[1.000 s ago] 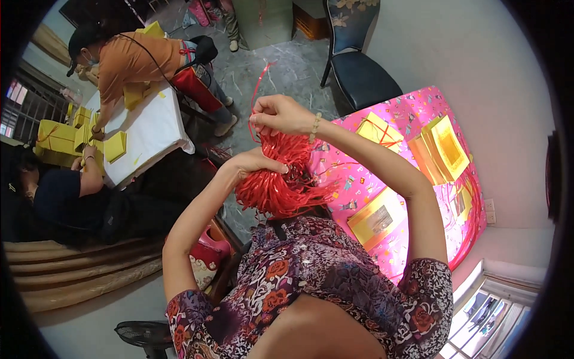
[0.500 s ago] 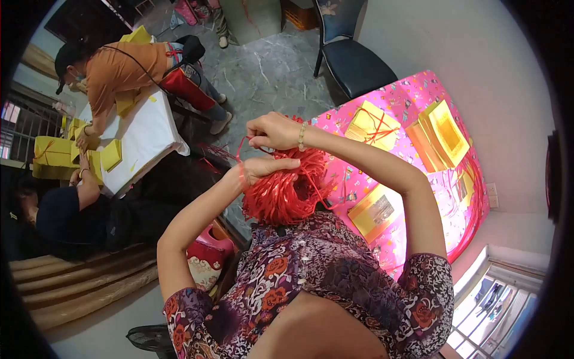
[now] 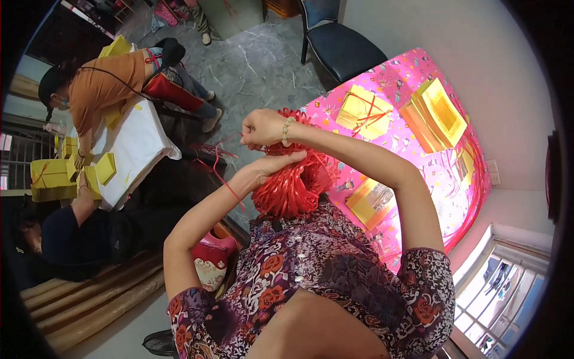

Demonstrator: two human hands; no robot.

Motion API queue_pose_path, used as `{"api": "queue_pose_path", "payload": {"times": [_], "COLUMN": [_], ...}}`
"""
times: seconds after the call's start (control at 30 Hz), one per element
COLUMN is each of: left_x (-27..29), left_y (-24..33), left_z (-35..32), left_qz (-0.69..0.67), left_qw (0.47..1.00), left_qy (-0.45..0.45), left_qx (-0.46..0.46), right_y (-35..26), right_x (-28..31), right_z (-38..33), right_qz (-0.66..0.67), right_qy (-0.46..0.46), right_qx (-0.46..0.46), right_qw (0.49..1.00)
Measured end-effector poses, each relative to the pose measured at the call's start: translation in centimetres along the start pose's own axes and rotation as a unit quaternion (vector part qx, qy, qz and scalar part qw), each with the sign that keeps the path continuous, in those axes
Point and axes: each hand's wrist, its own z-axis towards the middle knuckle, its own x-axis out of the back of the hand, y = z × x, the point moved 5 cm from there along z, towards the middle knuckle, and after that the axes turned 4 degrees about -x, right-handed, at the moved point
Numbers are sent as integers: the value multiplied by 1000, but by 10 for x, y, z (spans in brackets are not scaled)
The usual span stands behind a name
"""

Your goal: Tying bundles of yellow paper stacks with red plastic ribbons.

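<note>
In front of my chest is a thick bundle of shiny red plastic ribbon [image 3: 290,194], folded into many loops. My left hand [image 3: 278,163] is wrapped round its left side, the thumb pressed across the top of the loops. Just beyond it, my right hand [image 3: 263,127] is closed in a pinch on a red ribbon strand at its fingertips, and a beaded bracelet sits on that wrist. A loose red strand [image 3: 216,170] trails left of the hands and reaches my left forearm. The loops hide most of my left fingers.
To the right, a table with a pink patterned cover [image 3: 406,72] bears yellow paper stacks [image 3: 365,113], some tied with red ribbon, and long red strands. A dark chair [image 3: 347,51] stands behind it. At left, two people handle yellow bundles at a white-covered table [image 3: 134,143].
My right hand has moved slightly left, and the strand looped near my left wrist now trails out left across the forearm. My left hand keeps hold of the bundle.
</note>
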Motion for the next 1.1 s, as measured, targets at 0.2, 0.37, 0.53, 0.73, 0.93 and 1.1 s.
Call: {"api": "queue_pose_path", "payload": {"times": [0.2, 0.37, 0.53, 0.73, 0.93, 1.1], "left_x": [12, 21, 32, 27, 8, -15], "left_y": [4, 12, 19, 32, 32, 15], "left_z": [14, 7, 0, -5, -9, -20], "left_qz": [-56, -85, -98, -104, -51, 160], "left_qw": [995, 989, 990, 990, 998, 985], "left_qy": [29, 31, 50, 61, 17, 44], "left_qx": [-76, -117, -91, -77, -36, 43], "right_y": [-15, -18, 17, 75, 101, 142], "right_x": [-6, 21, 60, 5, -61, -136], "right_z": [-3, -28, -115, -140, -113, -86], "right_qz": [154, 38, -115, -25, 254, 380], "right_qy": [-8, 104, 215, 170, 94, 120], "right_qx": [-16, 137, 76, 61, -15, 78], "right_qw": [988, 984, 967, 983, 962, 914]}}
